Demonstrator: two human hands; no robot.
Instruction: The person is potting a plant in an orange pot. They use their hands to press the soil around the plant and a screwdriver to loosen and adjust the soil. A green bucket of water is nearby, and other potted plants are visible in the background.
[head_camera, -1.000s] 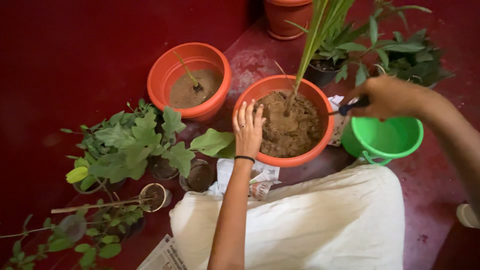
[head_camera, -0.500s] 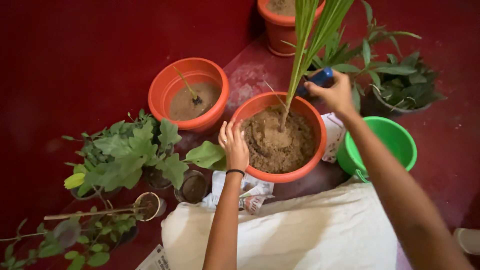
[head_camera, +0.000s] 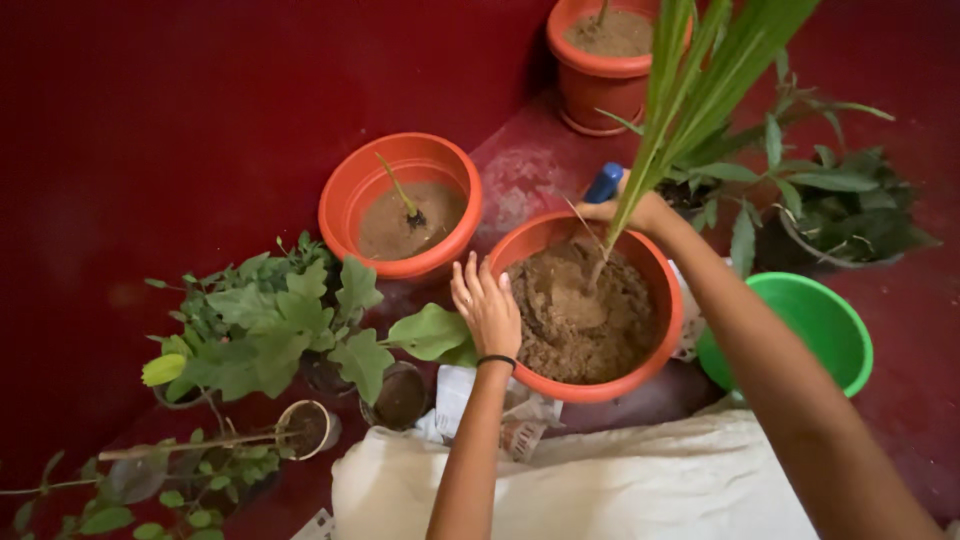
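An orange pot (head_camera: 520, 246) full of brown soil (head_camera: 585, 315) stands in front of me with a tall green grass-like plant (head_camera: 690, 90) rising from its middle. My left hand (head_camera: 487, 307) rests flat on the pot's near-left rim, fingers together, a black band on its wrist. My right hand (head_camera: 630, 212) reaches over the pot's far rim and grips a tool with a blue handle (head_camera: 603, 184). The tool's working end is hidden behind the hand and the leaves.
A second orange pot (head_camera: 345, 200) with soil and a small shoot stands to the left, a third (head_camera: 600, 75) at the back. A green bucket (head_camera: 840, 325) is at the right. Leafy potted plants (head_camera: 270, 320) crowd the left and far right. Newspaper (head_camera: 455, 395) lies under the pot.
My right hand with the blue-handled tool has moved from over the green bucket to the far rim of the pot. The left hand has stayed on the near rim.
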